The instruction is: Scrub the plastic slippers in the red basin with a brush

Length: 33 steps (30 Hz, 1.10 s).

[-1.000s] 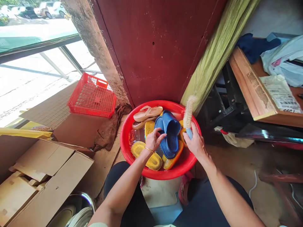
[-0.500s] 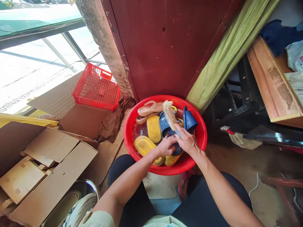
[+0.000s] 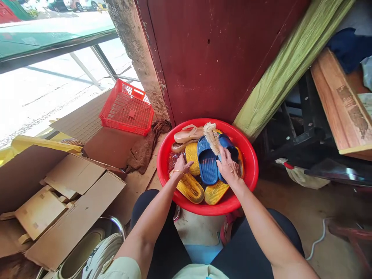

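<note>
Half the brush (image 3: pixel 211 138) handle hides under right hand (image 3: pixel 229 167).

Daylight pours in from my far left, where the street (image 3: pixel 43 89) is washed out almost white. The basin (image 3: pixel 250 162) near me sits evenly lit and sharp, with soft shadows. The right side is dimmer. Straight edges bend towards the frame's borders.

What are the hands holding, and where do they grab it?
The right hand grips the scrub brush by its handle end. The left hand rests on a yellow slipper; no clear grip.
</note>
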Tool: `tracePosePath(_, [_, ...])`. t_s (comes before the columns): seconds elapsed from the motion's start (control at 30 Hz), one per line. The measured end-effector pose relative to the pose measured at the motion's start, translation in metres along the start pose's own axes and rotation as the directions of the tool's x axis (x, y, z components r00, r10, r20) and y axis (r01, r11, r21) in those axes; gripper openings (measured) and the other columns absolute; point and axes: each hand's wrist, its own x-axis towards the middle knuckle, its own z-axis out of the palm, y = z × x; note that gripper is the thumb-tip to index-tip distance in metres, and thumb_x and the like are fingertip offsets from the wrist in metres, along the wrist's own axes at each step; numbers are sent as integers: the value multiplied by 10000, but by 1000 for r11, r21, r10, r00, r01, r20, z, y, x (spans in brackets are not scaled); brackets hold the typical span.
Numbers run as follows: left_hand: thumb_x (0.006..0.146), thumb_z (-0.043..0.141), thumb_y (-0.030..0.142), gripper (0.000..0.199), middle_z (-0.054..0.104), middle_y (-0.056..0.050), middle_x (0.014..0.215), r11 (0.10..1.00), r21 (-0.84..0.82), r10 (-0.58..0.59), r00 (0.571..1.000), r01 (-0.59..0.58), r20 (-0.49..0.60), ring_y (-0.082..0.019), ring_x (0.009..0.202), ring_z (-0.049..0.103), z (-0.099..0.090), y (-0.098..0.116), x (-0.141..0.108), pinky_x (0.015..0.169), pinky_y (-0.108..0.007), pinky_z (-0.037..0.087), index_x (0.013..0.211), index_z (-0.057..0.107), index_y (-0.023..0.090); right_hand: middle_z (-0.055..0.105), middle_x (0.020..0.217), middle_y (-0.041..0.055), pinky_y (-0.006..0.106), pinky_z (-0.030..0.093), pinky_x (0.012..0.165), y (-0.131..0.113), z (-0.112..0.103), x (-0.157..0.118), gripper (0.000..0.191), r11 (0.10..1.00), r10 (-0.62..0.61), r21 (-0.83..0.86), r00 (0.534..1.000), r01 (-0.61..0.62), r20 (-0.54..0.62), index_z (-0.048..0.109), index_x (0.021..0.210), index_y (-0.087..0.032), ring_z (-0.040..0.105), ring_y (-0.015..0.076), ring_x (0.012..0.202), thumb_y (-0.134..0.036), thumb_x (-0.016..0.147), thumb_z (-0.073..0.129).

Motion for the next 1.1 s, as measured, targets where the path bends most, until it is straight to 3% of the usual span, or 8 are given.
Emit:
tracePosePath(0.1, [743, 760, 483, 749, 671, -219, 1204, 996, -31, -76, 991, 80, 109, -347, 1093, 664, 22, 4, -3, 875, -396, 481, 1338, 443, 156, 532, 1426, 194, 354, 579, 707, -4, 3, 6, 808, 1000, -6, 19, 1000, 6, 0, 48, 1612, -207, 710, 267, 945, -298, 957, 512])
tracePosePath(0.2, [749, 751, 473, 685, 684, -200, 1187, 987, -127, -91, 993, 100, 71, -338, 1080, 667, 31, 8, -8, 864, -391, 488, 1295, 482, 157, 645, 1280, 189, 347, 561, 701, -10, 9, 15, 817, 999, 39, 28, 998, -40, 42, 3, 1610, -188, 714, 269, 909, -293, 965, 494])
tracePosePath(0.33, [788, 669, 362, 449, 720, -131, 1057, 946, -306, -120, 993, 111, -9, -280, 945, 689, 22, 14, -9, 821, -377, 517, 1173, 598, 143, 729, 1107, 162, 354, 543, 726, -12, 17, 32, 762, 983, 166, 68, 982, -172, 87, 72, 1601, -140, 716, 273, 881, -257, 956, 459])
tracePosePath(0.43, [763, 646, 308, 493, 718, -84, 1044, 919, -392, -90, 990, 39, -113, -251, 932, 677, 8, 17, -8, 839, -376, 526, 1234, 602, 167, 745, 1023, 149, 371, 534, 741, -11, 17, 40, 706, 955, 250, 155, 967, -253, 37, 222, 1569, -118, 714, 282, 849, -225, 916, 467])
tracePosePath(0.63, [745, 598, 255, 570, 685, -60, 1176, 877, -447, 43, 956, -175, -289, -249, 1021, 654, -13, 17, -6, 924, -393, 517, 1313, 576, 207, 721, 1047, 144, 402, 538, 753, -2, -21, 32, 693, 895, 314, 394, 924, -210, -220, 304, 1520, -138, 696, 302, 872, -279, 869, 495])
tracePosePath(0.83, [808, 573, 233, 576, 633, -69, 1330, 883, -246, 320, 897, -399, -303, -268, 1234, 585, -29, 26, -35, 1078, -432, 443, 1382, 522, 232, 707, 922, 119, 359, 536, 613, 36, -68, 20, 744, 764, 531, 543, 818, -349, -222, 231, 1512, -95, 655, 229, 590, -342, 856, 482])
tracePosePath(0.97, [863, 576, 285, 565, 594, -119, 1386, 830, -44, 531, 812, -556, -242, -300, 1409, 419, -29, 21, -52, 1168, -478, 334, 1416, 501, 199, 711, 888, 113, 374, 530, 645, 59, -73, 13, 744, 791, 549, 446, 808, -418, -216, 294, 1494, -101, 647, 236, 593, -315, 821, 528])
tracePosePath(1.1, [901, 530, 322, 541, 644, -152, 1307, 797, 6, 603, 797, -604, 22, -311, 1289, 546, -17, 10, -58, 1088, -486, 412, 1424, 488, 189, 717, 970, 138, 415, 520, 703, 72, -65, 6, 646, 860, 487, 236, 866, -452, -117, 415, 1436, -135, 673, 290, 721, -321, 828, 525])
